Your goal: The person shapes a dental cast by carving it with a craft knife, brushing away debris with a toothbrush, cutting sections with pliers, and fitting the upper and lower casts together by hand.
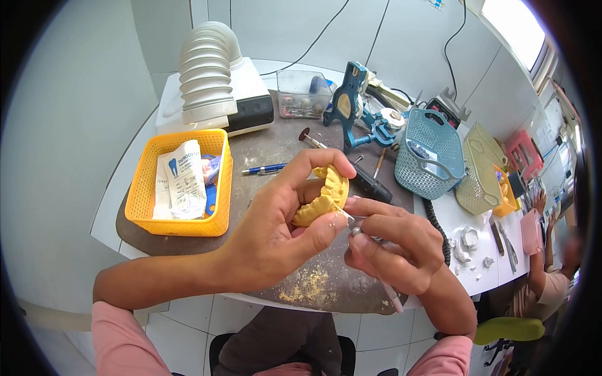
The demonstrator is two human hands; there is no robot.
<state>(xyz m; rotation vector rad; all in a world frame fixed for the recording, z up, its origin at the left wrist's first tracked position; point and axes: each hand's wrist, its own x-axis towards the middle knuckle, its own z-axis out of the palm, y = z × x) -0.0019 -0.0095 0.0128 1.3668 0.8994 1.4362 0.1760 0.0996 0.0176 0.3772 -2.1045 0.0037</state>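
Note:
My left hand point(276, 225) holds a yellow dental cast point(331, 194), with a row of tooth shapes along its curved edge. The fingers curl behind the cast and the thumb presses along its lower side. In my right hand point(398, 244) is a slim carving tool point(394, 297), gripped like a pen. Its thin metal tip meets the cast beside my left thumb, where pale crumbs cling to the skin. Yellow shavings point(307, 287) lie on the brown mat point(263, 147) below my hands.
A yellow basket point(179, 227) with papers stands left, near a white machine with a ribbed hose point(210, 75). Behind are a blue articulator point(351, 103), a blue pen point(263, 169) and a dark handpiece point(371, 185). Teal basket point(433, 169) and plaster scraps point(469, 237) lie right; another person sits beyond.

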